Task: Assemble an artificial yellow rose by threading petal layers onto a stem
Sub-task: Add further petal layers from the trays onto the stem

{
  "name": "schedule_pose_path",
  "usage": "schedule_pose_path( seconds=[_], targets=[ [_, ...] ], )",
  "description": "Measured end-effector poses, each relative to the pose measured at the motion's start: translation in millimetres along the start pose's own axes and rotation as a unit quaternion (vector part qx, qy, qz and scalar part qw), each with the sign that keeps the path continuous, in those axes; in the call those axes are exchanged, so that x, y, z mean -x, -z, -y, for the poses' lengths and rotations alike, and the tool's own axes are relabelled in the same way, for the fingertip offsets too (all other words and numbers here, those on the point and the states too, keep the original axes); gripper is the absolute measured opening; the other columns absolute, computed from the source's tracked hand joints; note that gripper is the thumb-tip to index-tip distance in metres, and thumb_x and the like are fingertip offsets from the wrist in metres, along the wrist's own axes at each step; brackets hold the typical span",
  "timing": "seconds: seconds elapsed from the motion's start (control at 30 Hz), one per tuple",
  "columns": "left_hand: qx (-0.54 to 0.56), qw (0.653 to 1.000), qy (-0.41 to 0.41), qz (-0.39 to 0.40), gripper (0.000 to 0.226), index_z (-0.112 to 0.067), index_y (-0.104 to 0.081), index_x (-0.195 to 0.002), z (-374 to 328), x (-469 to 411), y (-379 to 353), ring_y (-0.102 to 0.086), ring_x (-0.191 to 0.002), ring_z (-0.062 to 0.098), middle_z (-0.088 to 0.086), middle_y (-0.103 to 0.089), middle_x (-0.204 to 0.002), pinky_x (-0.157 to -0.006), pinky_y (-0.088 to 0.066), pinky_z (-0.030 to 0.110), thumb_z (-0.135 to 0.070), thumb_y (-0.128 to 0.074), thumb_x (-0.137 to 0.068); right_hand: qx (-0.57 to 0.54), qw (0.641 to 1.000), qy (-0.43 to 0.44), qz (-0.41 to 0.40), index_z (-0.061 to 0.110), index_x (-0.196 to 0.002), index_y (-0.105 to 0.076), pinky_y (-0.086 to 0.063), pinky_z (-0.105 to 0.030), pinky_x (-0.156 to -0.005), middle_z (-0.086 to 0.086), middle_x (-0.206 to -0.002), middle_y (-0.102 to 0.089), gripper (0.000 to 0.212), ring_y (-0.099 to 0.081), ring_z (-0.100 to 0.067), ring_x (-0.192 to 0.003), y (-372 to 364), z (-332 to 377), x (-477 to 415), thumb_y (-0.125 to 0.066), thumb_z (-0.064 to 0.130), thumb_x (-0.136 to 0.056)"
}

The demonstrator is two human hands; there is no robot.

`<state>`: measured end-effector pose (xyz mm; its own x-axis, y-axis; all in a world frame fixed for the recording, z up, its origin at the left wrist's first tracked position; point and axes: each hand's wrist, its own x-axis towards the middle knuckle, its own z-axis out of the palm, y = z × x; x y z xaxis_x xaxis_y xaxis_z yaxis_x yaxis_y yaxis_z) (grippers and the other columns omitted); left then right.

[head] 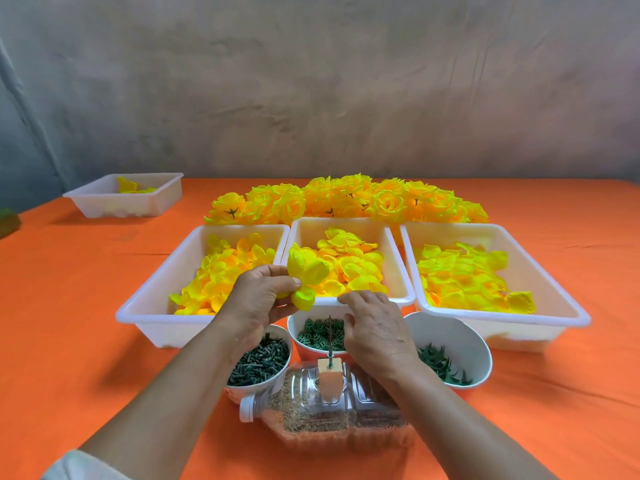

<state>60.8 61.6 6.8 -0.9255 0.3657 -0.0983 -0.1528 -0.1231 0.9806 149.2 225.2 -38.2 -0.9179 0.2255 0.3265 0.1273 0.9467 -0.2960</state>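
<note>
Just left of the spike: left hand (256,299) pinching one yellow petal layer (306,275) between thumb and fingertips, held up off the table.
Spike: thin spike (330,336) standing upright in a wooden block (329,375) on a sand-filled bottle (363,403) lying on its side. Looks bare to me.
Just right of the spike: right hand (377,330) palm down, fingers loosely bent, nothing showing in it.
Tip: imo find the layer's centre hole first, line it up square over the tip, then push straight down. Use the free hand to steady the block so it doesn't tilt.
Trays, four: small tray (156,199) far left of the spike, then left tray (162,282), middle tray (398,268) and right tray (554,289) in a row behind it, all holding petals.
Bowls, three: left bowl (256,389), middle bowl (294,323) and right bowl (450,334) hugging the spike, all with green bits.
Finished roses: pile (346,199) well behind the spike, too overlapped to count.
</note>
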Motion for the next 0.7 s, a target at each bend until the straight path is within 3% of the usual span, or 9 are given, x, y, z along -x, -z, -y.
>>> schedule_pose_path(
  seconds=[0.1,0.17,0.23,0.33,0.4,0.47,0.53,0.7],
  targets=[
    [-0.023,1.000,-0.011,0.010,0.017,-0.012,-0.060,-0.096,-3.0,5.1,-5.3,-0.071,-0.066,0.019,0.007,-0.074,-0.083,-0.057,-0.055,0.028,-0.001,-0.067,-0.085,-0.084,0.995,-0.038,0.047,0.026,-0.130,-0.057,-0.033,-0.031,-0.102,0.002,-0.134,-0.057,0.038,-0.044,-0.020,-0.125,12.0,0.3,-5.2,-0.042,0.017,-0.096],
    [-0.037,0.999,-0.025,0.013,0.018,-0.015,-0.060,-0.094,-6.9,8.2,-8.5,-0.070,-0.064,0.018,0.005,-0.074,-0.080,-0.056,-0.054,0.027,-0.002,-0.067,-0.085,-0.204,0.974,-0.078,0.055,0.027,-0.125,-0.061,-0.039,-0.030,-0.097,0.003,-0.132,-0.060,0.041,-0.050,-0.018,-0.123,25.5,2.3,-7.6,-0.045,0.013,-0.090],
    [-0.053,0.998,-0.044,0.009,0.018,-0.015,-0.059,-0.094,-10.9,11.0,-11.2,-0.069,-0.063,0.016,0.006,-0.073,-0.081,-0.054,-0.054,0.027,-0.002,-0.068,-0.085,-0.371,0.921,-0.109,0.056,0.028,-0.118,-0.062,-0.044,-0.032,-0.095,0.005,-0.125,-0.063,0.043,-0.055,-0.015,-0.118,40.0,9.3,-6.8,-0.052,0.019,-0.078],
    [-0.079,0.995,-0.067,0.009,0.018,-0.015,-0.059,-0.095,-14.8,15.9,-15.7,-0.069,-0.063,0.016,0.008,-0.071,-0.082,-0.054,-0.053,0.027,-0.003,-0.068,-0.085,-0.563,0.813,-0.131,0.071,0.022,-0.109,-0.064,-0.046,-0.031,-0.084,0.003,-0.106,-0.069,0.043,-0.062,-0.014,-0.104,53.4,21.0,-7.2,-0.059,0.031,-0.067],
    [-0.084,0.994,-0.070,0.020,0.020,-0.014,-0.059,-0.097,-15.5,19.8,-18.8,-0.070,-0.064,0.016,0.009,-0.070,-0.082,-0.055,-0.054,0.027,-0.002,-0.068,-0.084,-0.602,0.783,-0.140,0.072,0.019,-0.101,-0.065,-0.047,-0.030,-0.078,0.001,-0.099,-0.070,0.030,-0.065,-0.017,-0.096,56.8,26.8,-6.2,-0.069,0.038,-0.078],
    [-0.083,0.994,-0.068,0.035,0.021,-0.014,-0.058,-0.098,-15.7,23.6,-20.6,-0.070,-0.065,0.017,0.010,-0.070,-0.082,-0.055,-0.054,0.027,-0.001,-0.068,-0.084,-0.621,0.767,-0.152,0.059,0.016,-0.087,-0.063,-0.049,-0.030,-0.074,-0.004,-0.090,-0.070,0.015,-0.065,-0.019,-0.084,56.9,29.7,-5.0,-0.066,0.031,-0.089],
    [-0.070,0.994,-0.062,0.050,0.022,-0.013,-0.058,-0.099,-15.4,27.1,-20.7,-0.070,-0.064,0.016,0.010,-0.070,-0.082,-0.054,-0.054,0.025,-0.001,-0.068,-0.085,-0.647,0.739,-0.175,0.061,0.015,-0.081,-0.063,-0.050,-0.028,-0.070,-0.006,-0.082,-0.068,0.015,-0.062,-0.018,-0.074,57.1,30.9,-3.7,-0.063,0.024,-0.092],
    [-0.007,0.996,-0.024,0.091,0.018,-0.013,-0.055,-0.098,-15.2,33.8,-20.6,-0.070,-0.063,0.018,0.006,-0.072,-0.078,-0.054,-0.055,0.026,-0.001,-0.064,-0.089,-0.741,0.629,-0.209,0.109,0.013,-0.088,-0.065,-0.050,-0.024,-0.065,-0.005,-0.079,-0.068,0.007,-0.063,-0.014,-0.068,57.2,31.0,0.3,-0.063,0.020,-0.089]
  ],
)
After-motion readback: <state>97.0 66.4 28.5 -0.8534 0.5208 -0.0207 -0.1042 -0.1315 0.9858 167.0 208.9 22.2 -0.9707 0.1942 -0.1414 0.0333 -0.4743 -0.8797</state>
